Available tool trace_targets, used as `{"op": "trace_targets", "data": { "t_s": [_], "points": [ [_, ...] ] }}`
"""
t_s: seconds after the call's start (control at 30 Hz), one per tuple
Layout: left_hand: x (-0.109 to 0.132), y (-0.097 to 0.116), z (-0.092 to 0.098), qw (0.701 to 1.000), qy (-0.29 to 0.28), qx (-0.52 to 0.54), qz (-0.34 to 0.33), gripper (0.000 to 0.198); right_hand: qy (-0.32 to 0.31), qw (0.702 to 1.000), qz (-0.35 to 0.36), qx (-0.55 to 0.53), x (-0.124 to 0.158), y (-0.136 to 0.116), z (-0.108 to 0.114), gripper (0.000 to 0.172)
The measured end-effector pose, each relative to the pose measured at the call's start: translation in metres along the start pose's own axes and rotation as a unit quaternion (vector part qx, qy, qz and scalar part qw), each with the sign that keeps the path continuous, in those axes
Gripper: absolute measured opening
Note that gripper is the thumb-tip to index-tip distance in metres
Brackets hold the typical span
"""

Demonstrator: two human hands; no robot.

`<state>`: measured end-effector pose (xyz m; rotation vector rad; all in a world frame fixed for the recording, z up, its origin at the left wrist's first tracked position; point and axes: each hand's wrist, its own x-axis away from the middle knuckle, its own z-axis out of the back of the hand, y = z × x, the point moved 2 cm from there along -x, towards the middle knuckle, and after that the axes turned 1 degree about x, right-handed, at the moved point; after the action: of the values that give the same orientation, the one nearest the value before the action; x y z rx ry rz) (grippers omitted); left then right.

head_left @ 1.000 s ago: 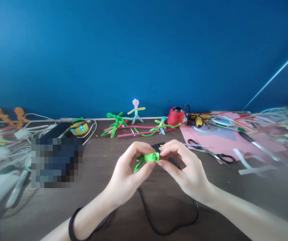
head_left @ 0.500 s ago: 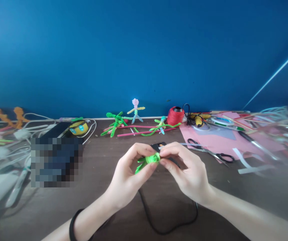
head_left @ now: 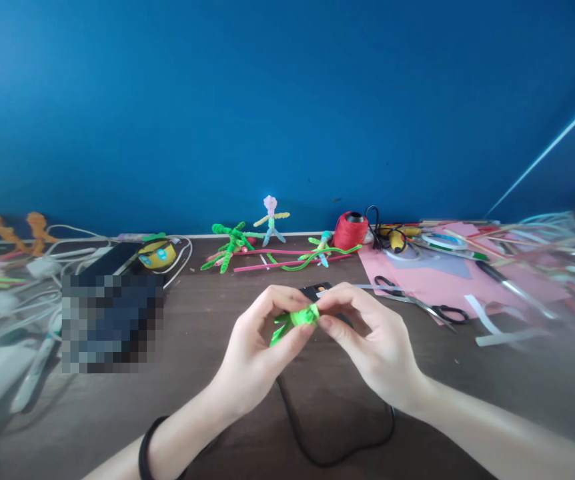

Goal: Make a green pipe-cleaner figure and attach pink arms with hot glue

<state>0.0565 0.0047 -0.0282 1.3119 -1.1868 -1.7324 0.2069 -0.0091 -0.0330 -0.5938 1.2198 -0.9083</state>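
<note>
Both of my hands meet over the middle of the brown table (head_left: pixel 117 413) around a small bright green pipe-cleaner piece (head_left: pixel 295 320). My left hand (head_left: pixel 255 357) pinches it from the left with thumb and fingers, loose green ends sticking out below. My right hand (head_left: pixel 370 340) pinches its coiled right end. A black wristband sits on my left wrist. A small black device (head_left: pixel 315 291) with a black cable (head_left: pixel 337 453) lies just behind and below my hands.
Pipe-cleaner figures (head_left: pixel 270 220) and green and pink pipe cleaners (head_left: pixel 232 243) lie at the back, next to a red thread spool (head_left: pixel 351 231). Scissors (head_left: pixel 417 303) rest on pink paper (head_left: pixel 447 280) at right. White cables and a blurred-out object (head_left: pixel 110 320) fill the left.
My hands and the green piece barely moved; the right fingers shifted slightly on the coiled end.
</note>
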Motion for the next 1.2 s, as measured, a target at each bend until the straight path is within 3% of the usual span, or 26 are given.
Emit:
{"op": "trace_targets", "data": {
  "t_s": [0.13, 0.4, 0.9, 1.2],
  "points": [
    [-0.0002, -0.0012, -0.0005, 1.0, -0.004, 0.004, 0.003, 0.009, -0.019, 0.998, -0.034, -0.043, 0.0001, 0.0016, -0.0009, 0.005],
    [0.0009, -0.0016, -0.0005, 1.0, -0.002, 0.003, 0.012, 0.008, -0.023, 0.998, -0.035, -0.053, 0.0014, 0.0025, -0.0012, 0.005],
    [-0.0001, -0.0042, 0.0, 1.0, 0.023, -0.02, 0.007, 0.009, 0.027, 0.998, 0.034, 0.043, 0.0004, -0.0037, -0.0004, 0.009],
    [0.0, -0.0023, -0.0003, 0.999, 0.027, -0.03, 0.036, 0.007, 0.011, 0.998, 0.038, 0.041, -0.0022, -0.0024, 0.0011, 0.007]
  ]
}}
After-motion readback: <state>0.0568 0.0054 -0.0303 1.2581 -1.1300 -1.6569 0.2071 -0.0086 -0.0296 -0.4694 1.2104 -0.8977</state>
